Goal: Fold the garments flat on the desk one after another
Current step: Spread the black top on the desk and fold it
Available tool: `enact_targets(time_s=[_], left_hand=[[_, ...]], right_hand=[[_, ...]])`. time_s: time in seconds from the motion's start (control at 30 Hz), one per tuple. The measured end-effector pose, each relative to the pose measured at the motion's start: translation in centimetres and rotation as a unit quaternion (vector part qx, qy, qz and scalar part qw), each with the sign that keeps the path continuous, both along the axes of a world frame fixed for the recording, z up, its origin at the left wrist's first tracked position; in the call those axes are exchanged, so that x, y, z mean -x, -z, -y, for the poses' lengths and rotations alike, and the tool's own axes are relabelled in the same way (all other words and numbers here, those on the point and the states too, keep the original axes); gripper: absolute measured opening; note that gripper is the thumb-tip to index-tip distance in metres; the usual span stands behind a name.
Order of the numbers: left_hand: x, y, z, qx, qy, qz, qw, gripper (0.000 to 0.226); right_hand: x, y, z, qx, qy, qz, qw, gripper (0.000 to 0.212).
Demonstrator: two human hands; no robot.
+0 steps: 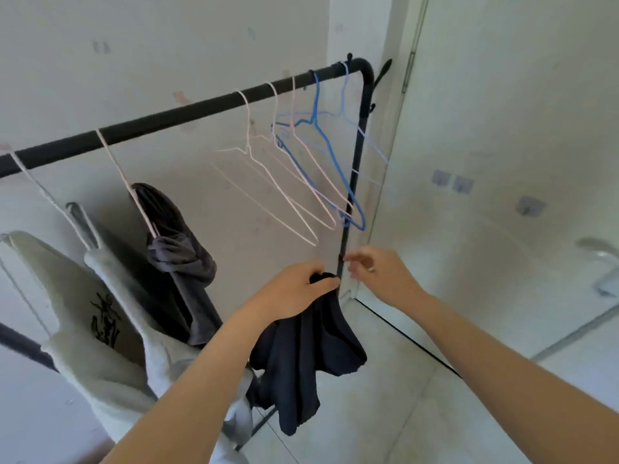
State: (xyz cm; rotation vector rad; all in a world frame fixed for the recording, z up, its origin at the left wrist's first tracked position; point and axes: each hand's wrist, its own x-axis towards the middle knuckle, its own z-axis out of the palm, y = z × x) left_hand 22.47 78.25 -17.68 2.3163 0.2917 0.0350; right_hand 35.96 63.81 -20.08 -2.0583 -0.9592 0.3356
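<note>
- The rack (187,115) carries bare hangers (301,169) at its right end and clothes (100,329) yet to fold at its left.
- The dark garment (308,356) hangs bunched from the left hand (294,293), which grips its top, likely for carrying; no desk shows.
- The right hand (382,276) hovers loose-fingered and empty beside the post (348,209).

The left hand (294,291) hides the top of the dark garment (308,356), and the right hand (382,276) is blurred.

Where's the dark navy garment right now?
Head view, lower centre: the dark navy garment hangs bunched from the left hand, beside the rack's right post.
</note>
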Motion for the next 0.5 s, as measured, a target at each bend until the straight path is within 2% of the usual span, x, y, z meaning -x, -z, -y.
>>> enact_targets(time_s=[0.13, 0.23, 0.33, 0.4, 0.43, 0.5], left_hand=[[-2.4, 0.2, 5.2, 0.021, 0.053, -0.001, 0.998, 0.039], [-4.2, -0.3, 10.5, 0.019, 0.098, -0.006, 0.995, 0.039], [-5.8, -0.8, 17.0, 0.03, 0.143, -0.008, 0.989, 0.038], [-6.5, -1.2, 21.5, 0.028, 0.172, -0.004, 0.985, 0.038], [-6.8, -1.3, 23.6, 0.022, 0.191, -0.006, 0.981, 0.039], [-7.1, -1.7, 29.0, 0.007, 0.235, -0.009, 0.972, 0.04]], right_hand=[[1.1, 8.4, 9.6, 0.18, 0.021, -0.064, 0.981, 0.036], [3.3, 12.8, 17.3, 0.242, 0.052, -0.163, 0.955, 0.046], [7.2, 15.3, 24.4, 0.204, 0.087, -0.289, 0.931, 0.077], [9.2, 17.0, 28.2, 0.167, 0.135, -0.3, 0.93, 0.097], [10.0, 17.5, 29.7, 0.151, 0.171, -0.292, 0.929, 0.099], [11.4, 18.1, 33.6, 0.099, 0.253, -0.27, 0.924, 0.082]])
